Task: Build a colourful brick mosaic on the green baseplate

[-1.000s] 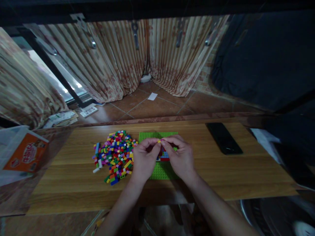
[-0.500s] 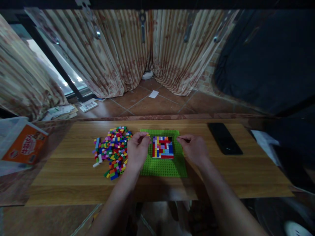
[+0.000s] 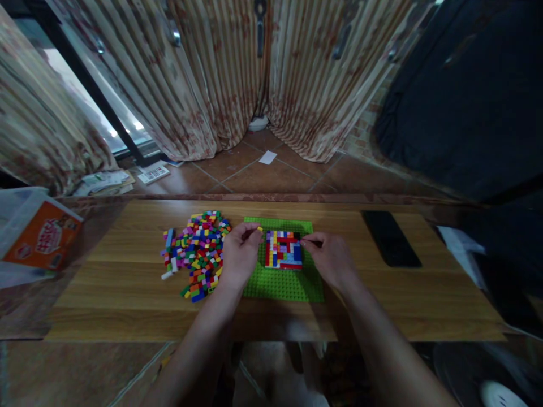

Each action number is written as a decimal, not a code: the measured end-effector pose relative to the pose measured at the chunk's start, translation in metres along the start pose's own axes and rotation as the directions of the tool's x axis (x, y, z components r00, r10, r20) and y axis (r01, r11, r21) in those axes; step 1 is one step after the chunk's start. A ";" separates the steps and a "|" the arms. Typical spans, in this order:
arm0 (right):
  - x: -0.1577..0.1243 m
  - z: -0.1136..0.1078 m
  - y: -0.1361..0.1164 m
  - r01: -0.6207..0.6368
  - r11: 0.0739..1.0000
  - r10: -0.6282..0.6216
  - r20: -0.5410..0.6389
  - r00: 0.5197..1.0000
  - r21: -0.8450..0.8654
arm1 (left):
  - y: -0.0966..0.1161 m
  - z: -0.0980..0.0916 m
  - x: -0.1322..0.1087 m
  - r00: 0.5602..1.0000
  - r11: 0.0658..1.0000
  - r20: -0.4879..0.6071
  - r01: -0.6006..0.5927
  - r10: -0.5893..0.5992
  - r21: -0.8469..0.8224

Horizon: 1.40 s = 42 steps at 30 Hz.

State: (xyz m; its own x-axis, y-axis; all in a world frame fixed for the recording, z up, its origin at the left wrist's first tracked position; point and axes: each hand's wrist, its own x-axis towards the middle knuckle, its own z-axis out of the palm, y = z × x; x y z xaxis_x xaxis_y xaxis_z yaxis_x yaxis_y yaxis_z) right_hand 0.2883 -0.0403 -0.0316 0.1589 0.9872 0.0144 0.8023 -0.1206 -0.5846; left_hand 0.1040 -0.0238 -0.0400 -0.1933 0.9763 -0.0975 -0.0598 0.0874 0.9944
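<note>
A green baseplate [image 3: 282, 288] lies on the wooden table, bearing a low, multicoloured block of building bricks [image 3: 283, 250]. My left hand [image 3: 242, 251] is over the plate's left edge, closed in a pinch on a small yellow brick [image 3: 259, 228] just off the block's upper left corner. At the block's upper right, my right hand [image 3: 331, 254] is pinched too, fingertips at or very near its edge. Whatever sits between those fingertips is too small to make out. Left of my left hand spreads a pile of loose bricks [image 3: 197, 251] in many colours.
A black phone [image 3: 390, 238] lies on the right part of the wooden table [image 3: 127, 282]. Beyond the table's left end stands a clear plastic container with an orange label [image 3: 46, 234]. Curtains [image 3: 220, 85] hang behind, and papers lie on the tiled floor.
My right hand has moved left, its fingertips now at the block's upper right edge. My left hand keeps the yellow brick near the block. The whole view has tilted slightly down.
</note>
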 end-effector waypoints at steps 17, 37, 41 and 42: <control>0.000 0.004 -0.002 -0.012 1.000 0.013 -0.031 0.999 0.025 | -0.003 0.000 0.000 0.999 0.999 0.032 0.008 -0.010 0.045; 0.014 0.004 0.022 -0.088 0.920 0.031 0.153 0.988 0.382 | -0.005 0.002 -0.004 0.997 0.999 0.078 0.024 -0.028 0.046; 0.013 -0.001 0.016 -0.001 0.877 -0.008 0.017 1.000 0.480 | -0.003 0.000 -0.004 0.997 1.000 0.078 0.024 -0.024 0.000; 0.011 -0.001 0.013 0.040 0.860 -0.025 -0.036 0.999 0.509 | -0.003 0.000 -0.004 0.997 1.000 0.076 0.027 -0.027 -0.008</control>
State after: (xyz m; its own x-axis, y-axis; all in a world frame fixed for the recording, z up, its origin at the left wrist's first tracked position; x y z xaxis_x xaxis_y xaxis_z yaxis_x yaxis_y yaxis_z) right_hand 0.3009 -0.0307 -0.0380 0.1593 0.9855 0.0578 0.4032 -0.0115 -0.9151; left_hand 0.1053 -0.0276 -0.0427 -0.1167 0.9858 -0.1206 -0.0727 0.1126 0.9910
